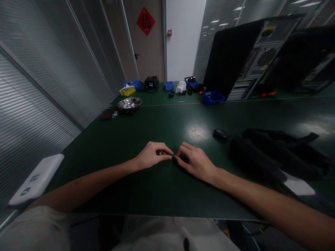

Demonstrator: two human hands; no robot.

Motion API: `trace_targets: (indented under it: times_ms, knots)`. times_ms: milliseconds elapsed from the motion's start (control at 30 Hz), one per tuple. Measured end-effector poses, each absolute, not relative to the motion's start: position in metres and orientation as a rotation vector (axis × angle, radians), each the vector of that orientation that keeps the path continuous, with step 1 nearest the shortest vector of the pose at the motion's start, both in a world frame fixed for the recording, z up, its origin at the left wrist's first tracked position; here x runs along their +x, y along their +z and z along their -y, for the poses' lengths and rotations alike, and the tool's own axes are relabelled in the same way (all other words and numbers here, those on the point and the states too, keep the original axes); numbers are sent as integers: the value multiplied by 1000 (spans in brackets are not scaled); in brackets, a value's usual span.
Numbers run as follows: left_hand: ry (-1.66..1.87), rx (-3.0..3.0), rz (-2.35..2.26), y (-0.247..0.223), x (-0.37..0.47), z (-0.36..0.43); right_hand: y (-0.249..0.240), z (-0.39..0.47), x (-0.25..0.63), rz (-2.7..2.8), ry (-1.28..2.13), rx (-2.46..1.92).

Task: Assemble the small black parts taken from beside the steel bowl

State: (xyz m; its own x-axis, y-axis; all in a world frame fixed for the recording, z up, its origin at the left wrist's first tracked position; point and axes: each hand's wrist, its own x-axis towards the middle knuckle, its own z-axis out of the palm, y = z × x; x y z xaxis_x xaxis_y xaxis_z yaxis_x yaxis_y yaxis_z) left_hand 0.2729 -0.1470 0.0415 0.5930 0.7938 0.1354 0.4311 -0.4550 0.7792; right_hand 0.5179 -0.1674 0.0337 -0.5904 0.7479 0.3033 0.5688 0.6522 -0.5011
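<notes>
Close together over the dark green table, my left hand and my right hand meet fingertip to fingertip. Thumb and index finger of each hand are pinched around a tiny dark piece between them. It is too small and dim to name. My left hand's other fingers curl in beneath. The right hand rests its outer edge near the tabletop, fingers bent. A black computer mouse lies beyond my right hand, apart from it.
A black bag with straps lies at the right. Farther back stand a metal bowl with small pieces, a yellow tray, a blue bin and a computer tower. A white device sits at the left edge.
</notes>
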Motion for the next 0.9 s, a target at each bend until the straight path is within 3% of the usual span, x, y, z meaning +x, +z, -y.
trace_targets:
  times_ms: [667, 900]
  knots:
    - [728, 2061, -892, 36, 274, 149, 31, 167, 519, 2372, 510, -978]
    - [721, 2130, -1055, 38, 267, 134, 35, 168, 519, 2370, 520, -1000]
